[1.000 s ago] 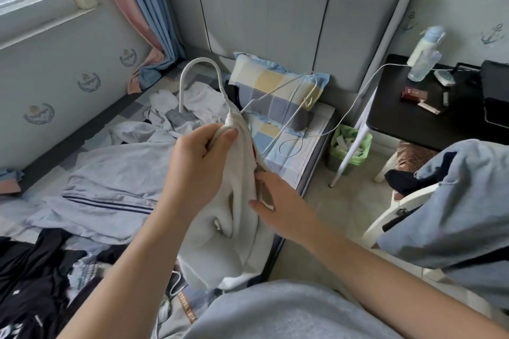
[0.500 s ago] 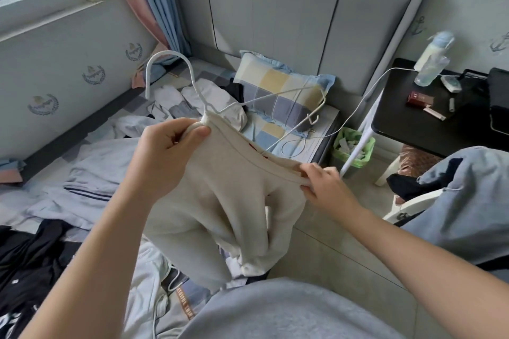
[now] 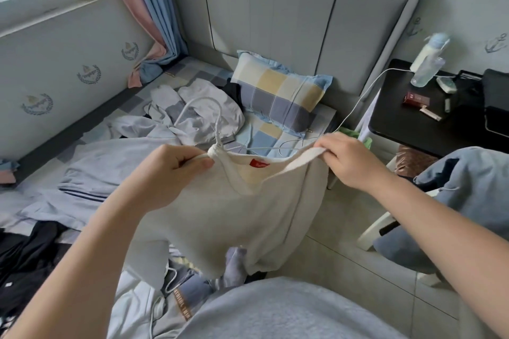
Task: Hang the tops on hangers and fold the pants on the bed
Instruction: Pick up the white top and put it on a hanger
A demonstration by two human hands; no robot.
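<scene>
A cream top (image 3: 234, 217) with a red neck label hangs in front of me over the bed's edge. My left hand (image 3: 176, 170) pinches its collar at the base of a white hanger (image 3: 203, 115), whose hook rises above the hand. My right hand (image 3: 344, 159) pinches the other end of the collar and holds the neck stretched wide. The hanger's arms are hidden inside the top. Light grey pants and tops (image 3: 110, 173) lie spread on the bed behind.
Dark clothes (image 3: 24, 261) are heaped at the bed's lower left. A checked pillow (image 3: 278, 96) leans on the headboard. A black side table (image 3: 429, 118) with bottles stands right, a white cable running from it. A clothes-draped chair (image 3: 454, 201) sits at right.
The collar has been pulled wider apart, so the neck opening and red label now show. The hanger's hook has tipped lower and to the right. Both hands have risen slightly.
</scene>
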